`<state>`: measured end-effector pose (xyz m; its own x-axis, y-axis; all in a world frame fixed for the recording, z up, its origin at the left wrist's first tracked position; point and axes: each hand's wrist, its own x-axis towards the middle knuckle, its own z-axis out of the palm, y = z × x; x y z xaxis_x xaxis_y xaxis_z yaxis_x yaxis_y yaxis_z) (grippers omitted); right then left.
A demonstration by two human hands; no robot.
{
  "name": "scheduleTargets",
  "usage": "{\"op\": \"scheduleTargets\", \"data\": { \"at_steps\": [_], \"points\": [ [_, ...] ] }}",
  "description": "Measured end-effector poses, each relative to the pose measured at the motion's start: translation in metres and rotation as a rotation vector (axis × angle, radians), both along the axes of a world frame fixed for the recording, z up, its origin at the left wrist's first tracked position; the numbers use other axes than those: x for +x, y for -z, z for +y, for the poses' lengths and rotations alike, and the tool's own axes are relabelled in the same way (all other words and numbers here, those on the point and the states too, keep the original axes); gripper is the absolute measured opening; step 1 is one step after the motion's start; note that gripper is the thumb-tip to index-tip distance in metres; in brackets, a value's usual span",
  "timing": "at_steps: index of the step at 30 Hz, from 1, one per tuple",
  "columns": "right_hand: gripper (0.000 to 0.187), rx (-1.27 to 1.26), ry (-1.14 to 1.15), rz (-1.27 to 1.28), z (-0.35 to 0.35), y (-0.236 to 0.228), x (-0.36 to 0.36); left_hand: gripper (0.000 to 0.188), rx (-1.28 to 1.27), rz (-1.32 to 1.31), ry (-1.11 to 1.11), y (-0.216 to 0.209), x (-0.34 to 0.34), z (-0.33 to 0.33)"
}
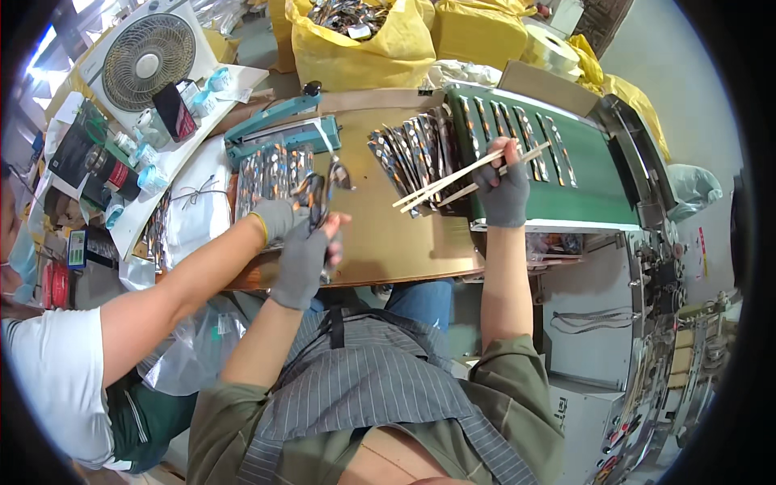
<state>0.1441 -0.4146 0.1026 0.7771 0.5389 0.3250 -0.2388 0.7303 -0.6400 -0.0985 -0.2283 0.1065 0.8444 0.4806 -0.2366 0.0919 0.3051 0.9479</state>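
My right hand (505, 190), in a grey fingerless glove, is closed around pale wooden chopsticks (449, 183) over the near-left edge of a green conveyor belt (594, 206). My left hand (299, 271), gloved the same way, is closed at some dark, shiny patterned wrappers (315, 192), blurred and partly hidden. Against it is a co-worker's gloved hand (275, 218), reaching in from the left; which hand bears the wrappers' weight is hard to tell. A fanned pile of patterned slim packets (400, 149) lies left of the belt. Similar packets (552, 149) lie spaced along the belt.
Stacked packets (263, 174) lie beside a teal hand sealer (279, 133) at the table's left. A white shelf (182, 125) holds a fan (145, 61), a phone (174, 111) and small jars. Yellow sacks (368, 52) stand behind the brown tabletop (364, 234). Machinery (671, 283) stands at right.
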Motion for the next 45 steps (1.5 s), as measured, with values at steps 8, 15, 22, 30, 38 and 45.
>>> {"op": "scheduleTargets", "data": {
  "at_steps": [8, 15, 22, 30, 38, 45],
  "points": [
    [0.026, -0.31, 0.197, 0.022, -0.042, -0.011, -0.008, 0.032, 0.156, -0.004, 0.471, -0.035, 0.088, -0.052],
    [0.03, -0.442, 0.938, -0.242, -0.138, -0.023, 0.005, 0.032, 0.283, 0.065, 0.535, -0.016, 0.115, -0.099],
    [0.026, -2.051, 1.899, -0.3, -0.467, -0.043, -0.004, 0.009, 0.216, 0.194, 0.274, 0.047, 0.086, -0.005],
    [0.053, -2.535, 1.534, 0.742, -0.664, 0.092, -0.105, 0.023, 0.106, 0.365, 0.115, 0.083, 0.074, 0.102],
    [0.087, -2.508, 1.4, 0.63, -0.671, 0.078, -0.137, 0.015, 0.297, 0.307, 0.311, 0.081, 0.098, 0.073],
    [0.062, -2.452, 1.473, 0.48, -0.651, 0.111, -0.103, 0.017, 0.223, 0.339, 0.364, 0.056, 0.1, 0.001]
  ]
}}
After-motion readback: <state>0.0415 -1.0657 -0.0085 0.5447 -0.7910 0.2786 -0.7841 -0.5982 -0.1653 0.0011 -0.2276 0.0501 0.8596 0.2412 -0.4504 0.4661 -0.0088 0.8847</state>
